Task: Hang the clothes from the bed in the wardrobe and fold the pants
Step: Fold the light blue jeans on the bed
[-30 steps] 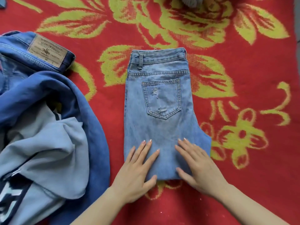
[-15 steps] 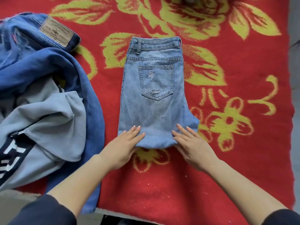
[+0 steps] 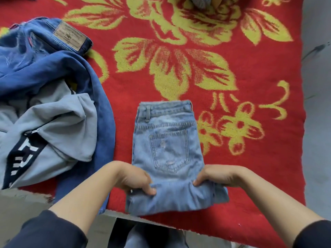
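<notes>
Light-blue jeans (image 3: 168, 151): folded into a compact packet, back pocket facing up, waistband at the 12 o'clock end. The packet lies at about 6 o'clock in the view, close to the near edge of the bed blanket (image 3: 259, 167).
Near end of the packet: bunched and creased between the two hands. It seems lifted a little off the blanket, though the blur there makes this hard to tell.
Left hand (image 3: 136, 179): at 7 o'clock of the packet, clamped on its left near corner, with the thumb lying on top of the denim and the fingers tucked below.
Right hand (image 3: 216, 176): at 5 o'clock of the packet, clamped on the right near corner in the same way, thumb on top.
Hands together or apart: apart, with the width of the packet between them.
Sleeves: dark, pushed up the forearms, at the 7 and 5 o'clock corners of the view.
Bed blanket: red with large yellow-green flowers.
Dark-blue jeans (image 3: 44, 56): crumpled at 10 o'clock of the packet, with a brown patch on the waistband; near the folded pair but not touching it.
Grey sweatshirt (image 3: 59, 126): at 9 o'clock, heaped on the dark-blue jeans, showing a zip and a dark panel with white lettering.
Floor (image 3: 317, 122): grey, at 3 o'clock beyond the blanket's edge.
Grey item (image 3: 200, 1): at 12 o'clock, cut off by the frame; I cannot tell what it is.
</notes>
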A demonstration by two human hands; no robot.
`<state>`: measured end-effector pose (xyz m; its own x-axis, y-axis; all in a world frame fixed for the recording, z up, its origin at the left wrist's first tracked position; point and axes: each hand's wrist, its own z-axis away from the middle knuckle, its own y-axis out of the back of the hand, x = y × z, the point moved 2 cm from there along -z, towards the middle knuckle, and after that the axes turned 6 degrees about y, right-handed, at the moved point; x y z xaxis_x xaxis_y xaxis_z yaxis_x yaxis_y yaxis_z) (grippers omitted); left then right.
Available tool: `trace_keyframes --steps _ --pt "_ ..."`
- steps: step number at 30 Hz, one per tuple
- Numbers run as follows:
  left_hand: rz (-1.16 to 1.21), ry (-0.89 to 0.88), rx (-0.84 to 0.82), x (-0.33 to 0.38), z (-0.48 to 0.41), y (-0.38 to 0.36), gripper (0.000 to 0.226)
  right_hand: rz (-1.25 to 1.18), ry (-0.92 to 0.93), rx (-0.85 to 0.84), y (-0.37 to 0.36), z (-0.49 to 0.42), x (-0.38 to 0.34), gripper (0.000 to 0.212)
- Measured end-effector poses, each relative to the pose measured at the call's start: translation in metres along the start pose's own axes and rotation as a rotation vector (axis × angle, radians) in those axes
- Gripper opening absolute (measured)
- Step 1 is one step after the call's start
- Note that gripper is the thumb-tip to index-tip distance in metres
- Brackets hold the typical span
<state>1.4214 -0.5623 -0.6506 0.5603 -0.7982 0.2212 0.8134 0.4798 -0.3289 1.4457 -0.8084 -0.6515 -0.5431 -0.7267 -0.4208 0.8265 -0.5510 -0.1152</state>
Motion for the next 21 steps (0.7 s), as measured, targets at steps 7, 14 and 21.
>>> trace_keyframes --steps 7,14,21 --pt "0.108 -0.048 -0.119 -0.008 -0.001 0.003 0.019 -0.114 -0.060 0.014 0.005 0.006 -0.001 0.029" --pt "0.212 -0.357 0.204 0.030 0.038 0.078 0.012 -0.065 0.281 0.361 0.072 0.011 -0.063 0.026" --pt "-0.142 -0.387 0.935 0.051 0.021 0.126 0.013 0.170 0.306 0.659 0.108 -0.022 -0.092 0.014"
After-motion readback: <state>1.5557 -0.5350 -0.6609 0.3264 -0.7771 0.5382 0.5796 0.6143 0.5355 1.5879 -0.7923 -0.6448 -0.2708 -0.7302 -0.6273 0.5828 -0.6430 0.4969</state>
